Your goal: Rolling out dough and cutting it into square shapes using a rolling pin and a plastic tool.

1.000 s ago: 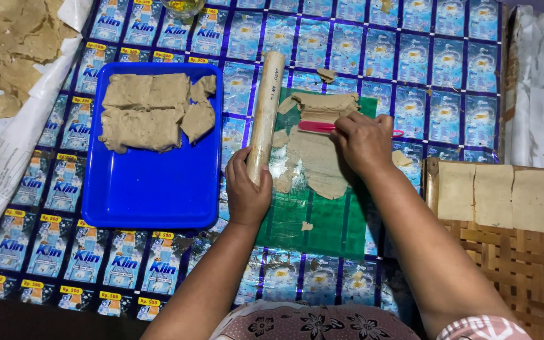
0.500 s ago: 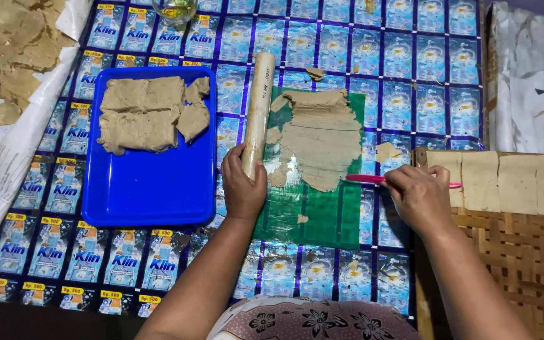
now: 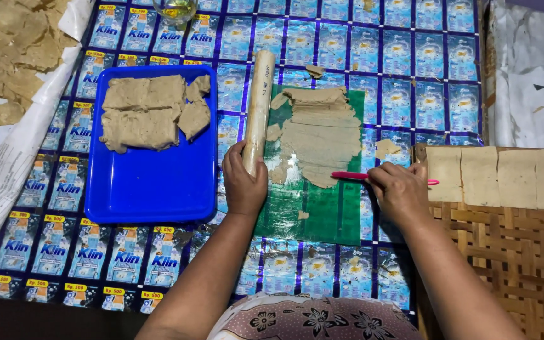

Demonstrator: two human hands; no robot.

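My left hand (image 3: 243, 182) grips the near end of a pale rolling pin (image 3: 259, 107) that lies along the left edge of a green plastic sheet (image 3: 322, 214). A thin, ragged sheet of tan dough (image 3: 322, 135) is spread on the far half of that green sheet. My right hand (image 3: 401, 192) holds a slim pink tool (image 3: 351, 176), its tip at the near right edge of the dough. Small dough scraps (image 3: 386, 149) lie just right of the green sheet.
A blue tray (image 3: 152, 189) at the left holds thick slabs of dough (image 3: 152, 113). Flat dough squares (image 3: 498, 176) rest on a woven bamboo tray (image 3: 505, 252) at the right. Dried pieces (image 3: 7, 56) sit on white paper at far left. A glass (image 3: 175, 9) stands at the top.
My right hand has drawn back from the top of the dough to the right edge of the green sheet, taking the pink tool with it. The left hand stays on the rolling pin.
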